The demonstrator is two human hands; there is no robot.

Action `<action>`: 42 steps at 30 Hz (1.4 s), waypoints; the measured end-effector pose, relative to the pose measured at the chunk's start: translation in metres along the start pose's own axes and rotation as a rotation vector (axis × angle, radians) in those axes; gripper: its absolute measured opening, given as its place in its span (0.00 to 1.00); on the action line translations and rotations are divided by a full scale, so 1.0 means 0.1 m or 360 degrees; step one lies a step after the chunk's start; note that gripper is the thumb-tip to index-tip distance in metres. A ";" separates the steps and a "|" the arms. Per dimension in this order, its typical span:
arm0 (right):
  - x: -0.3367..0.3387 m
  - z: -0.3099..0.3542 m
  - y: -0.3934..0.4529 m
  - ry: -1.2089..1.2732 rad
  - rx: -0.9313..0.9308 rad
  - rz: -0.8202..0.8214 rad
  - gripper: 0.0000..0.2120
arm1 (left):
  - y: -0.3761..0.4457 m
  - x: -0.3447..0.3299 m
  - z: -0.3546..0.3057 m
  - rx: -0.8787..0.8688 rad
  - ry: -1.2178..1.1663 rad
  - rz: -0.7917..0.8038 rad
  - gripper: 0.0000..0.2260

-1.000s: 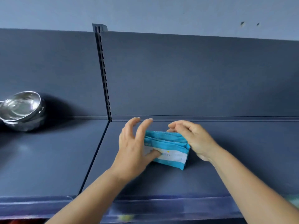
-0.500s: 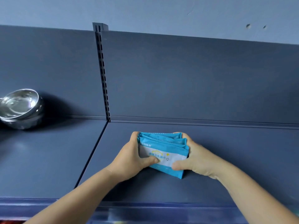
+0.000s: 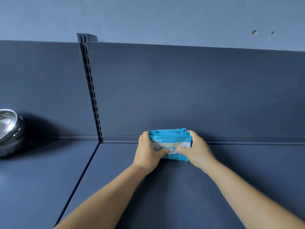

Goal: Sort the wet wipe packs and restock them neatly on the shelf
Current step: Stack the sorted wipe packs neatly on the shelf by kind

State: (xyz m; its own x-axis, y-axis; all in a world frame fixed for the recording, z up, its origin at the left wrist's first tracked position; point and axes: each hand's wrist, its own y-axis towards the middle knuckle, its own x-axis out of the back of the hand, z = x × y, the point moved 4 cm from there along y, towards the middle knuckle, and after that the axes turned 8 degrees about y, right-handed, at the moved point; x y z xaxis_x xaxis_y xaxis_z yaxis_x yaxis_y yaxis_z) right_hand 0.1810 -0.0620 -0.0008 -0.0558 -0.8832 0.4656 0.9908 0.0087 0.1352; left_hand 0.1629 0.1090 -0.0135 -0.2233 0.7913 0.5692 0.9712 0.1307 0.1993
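Dark blue shelf [image 3: 214, 187], wide and flat, closed off behind by a tall back panel [image 3: 181, 90] of the same colour. Slotted upright [image 3: 90, 90] set into that panel, well left of the wet wipe packs, with a seam in the shelf board below it. Stacked steel bowls [image 3: 9, 129] far left of the upright, cut by the frame edge, resting on the shelf with a dark shadow behind.

Wet wipe packs [image 3: 170, 142], a small blue-and-white bunch, standing on edge on the shelf right of the upright, at or just in front of the back panel; contact with it not clear. Left hand [image 3: 149, 153] clasped around the bunch's left end, thumb across the front face. Right hand [image 3: 198, 152] clasped around the right end, thumb likewise on the front, close to the other thumb. Bunch squeezed between both palms, fingers wrapped toward the back and mostly hidden.
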 end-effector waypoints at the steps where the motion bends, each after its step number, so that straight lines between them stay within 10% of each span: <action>1: -0.01 -0.01 0.06 -0.0003 -0.0007 -0.0033 0.18 | 0.06 -0.02 0.00 0.0011 0.0014 -0.0007 0.25; 14: 0.00 -0.07 0.32 -0.0158 0.0050 -0.0100 0.22 | 0.33 -0.08 0.02 -0.0004 0.0064 -0.0040 0.39; 22: 0.01 0.09 0.24 -0.0816 0.0585 -0.0153 0.27 | 0.29 -0.04 -0.27 -0.0879 0.1353 -0.0170 0.31; 42: 0.21 0.17 -0.34 -0.1104 0.0436 -0.0123 0.33 | -0.18 -0.22 -0.54 -0.0864 0.1666 0.0055 0.35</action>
State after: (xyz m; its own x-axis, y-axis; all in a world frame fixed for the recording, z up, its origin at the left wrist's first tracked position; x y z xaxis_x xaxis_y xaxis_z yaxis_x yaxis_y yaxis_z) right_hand 0.1438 -0.0726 0.0193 -0.2786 -0.3886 0.8783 0.9197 0.1555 0.3606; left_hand 0.1460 0.0571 0.0137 -0.4025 -0.1188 0.9077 0.8717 -0.3525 0.3404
